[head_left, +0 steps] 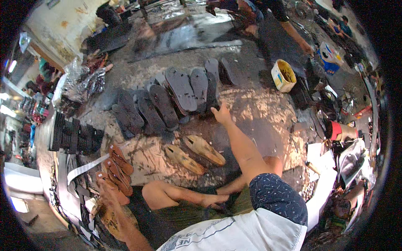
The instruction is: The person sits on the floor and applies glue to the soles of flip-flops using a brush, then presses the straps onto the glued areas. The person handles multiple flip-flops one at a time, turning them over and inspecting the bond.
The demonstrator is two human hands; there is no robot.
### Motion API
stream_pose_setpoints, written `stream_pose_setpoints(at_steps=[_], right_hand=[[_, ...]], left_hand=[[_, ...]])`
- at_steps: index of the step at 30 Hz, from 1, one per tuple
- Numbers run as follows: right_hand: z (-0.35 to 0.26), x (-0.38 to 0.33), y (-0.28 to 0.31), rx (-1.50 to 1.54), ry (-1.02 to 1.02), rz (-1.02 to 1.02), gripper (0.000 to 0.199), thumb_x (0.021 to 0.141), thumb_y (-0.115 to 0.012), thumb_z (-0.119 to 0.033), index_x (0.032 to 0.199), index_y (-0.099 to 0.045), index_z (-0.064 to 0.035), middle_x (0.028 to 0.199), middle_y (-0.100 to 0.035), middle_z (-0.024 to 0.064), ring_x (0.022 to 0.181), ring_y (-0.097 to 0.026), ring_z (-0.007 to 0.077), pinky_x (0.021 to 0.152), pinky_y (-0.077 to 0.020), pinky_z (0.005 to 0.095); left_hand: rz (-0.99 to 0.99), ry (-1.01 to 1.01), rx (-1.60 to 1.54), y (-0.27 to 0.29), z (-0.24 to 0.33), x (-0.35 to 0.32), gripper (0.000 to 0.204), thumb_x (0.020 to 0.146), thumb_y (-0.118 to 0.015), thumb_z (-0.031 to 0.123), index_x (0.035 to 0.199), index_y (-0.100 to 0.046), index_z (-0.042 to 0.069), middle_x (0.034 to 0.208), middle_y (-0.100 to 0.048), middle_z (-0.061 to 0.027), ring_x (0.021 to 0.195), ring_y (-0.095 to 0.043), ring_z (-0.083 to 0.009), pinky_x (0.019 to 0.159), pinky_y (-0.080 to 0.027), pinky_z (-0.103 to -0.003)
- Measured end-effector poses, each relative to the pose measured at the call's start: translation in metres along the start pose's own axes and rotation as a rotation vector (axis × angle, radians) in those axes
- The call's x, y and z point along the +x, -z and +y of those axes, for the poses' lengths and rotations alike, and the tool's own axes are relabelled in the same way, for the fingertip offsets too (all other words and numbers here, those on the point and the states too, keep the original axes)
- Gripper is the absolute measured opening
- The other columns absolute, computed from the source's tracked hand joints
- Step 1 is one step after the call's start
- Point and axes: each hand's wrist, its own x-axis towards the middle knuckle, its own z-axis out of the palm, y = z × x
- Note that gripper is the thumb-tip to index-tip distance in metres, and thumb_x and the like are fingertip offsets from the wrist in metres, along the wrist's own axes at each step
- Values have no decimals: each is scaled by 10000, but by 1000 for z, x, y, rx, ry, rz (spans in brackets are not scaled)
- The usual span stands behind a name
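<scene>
My right hand (222, 113) reaches forward, its thumb and fingers closed at the near end of a dark grey shoe sole (212, 90) at the right of a group. Beside it, several dark soles (181, 88) lie in overlapping pairs on the floor. Smeared by motion, my left hand (108, 193) is low on the left, by some brown strapped sandals (119, 167); I cannot make out whether it touches them. Between my legs and the soles rest two worn yellowish shoe lasts (204, 149). Another yellowish piece (115, 219) is partly hidden under my left forearm.
Black soles stand stacked (75, 136) at the left, near a white strip (86, 169). A glue-stained tub (284, 76) stands at the far right, with a red and tan container (343, 131) nearer. Another person's arm (295, 35) extends in at the top right. My crossed legs occupy the front.
</scene>
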Motion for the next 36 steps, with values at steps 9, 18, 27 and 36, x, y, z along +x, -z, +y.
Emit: stream_pose_setpoints(at_steps=[9,18,27,36], right_hand=[[18,-123,76,922,-141,-200,263,1050,-597,-262,1133,-631,-15,898,-600,27,774,-564,117,711,-520,336],[-44,-290,157,302,464,-977,509,971,-706,-349,1333,-606,-7,1205,-703,181,1140,-666,312,965,-526,423],[-125,-291,142,434,302,-946,315,939,-741,-176,1192,-662,-6,1098,-690,71,972,-626,164,891,-507,325],[-155,-310,194,539,152,-1027,285,943,-655,-70,1214,-621,10,1058,-687,60,939,-629,168,870,-516,336]], left_hand=[[-493,95,-526,-92,198,-88,480,1063,-576,394,1355,-600,14,1351,-623,-76,1152,-619,-190,976,-497,-333],[-940,-9,-430,-138,312,-170,415,999,-665,184,1407,-608,128,1417,-616,-75,1315,-553,-225,1142,-410,-391],[-845,-231,-490,-78,276,-226,377,944,-748,386,1119,-665,62,1121,-668,-83,1113,-633,-222,1000,-481,-367],[-838,-171,-817,-91,275,-240,677,1050,-600,280,1605,-244,125,1485,-457,-135,1400,-427,-258,1173,-340,-401]])
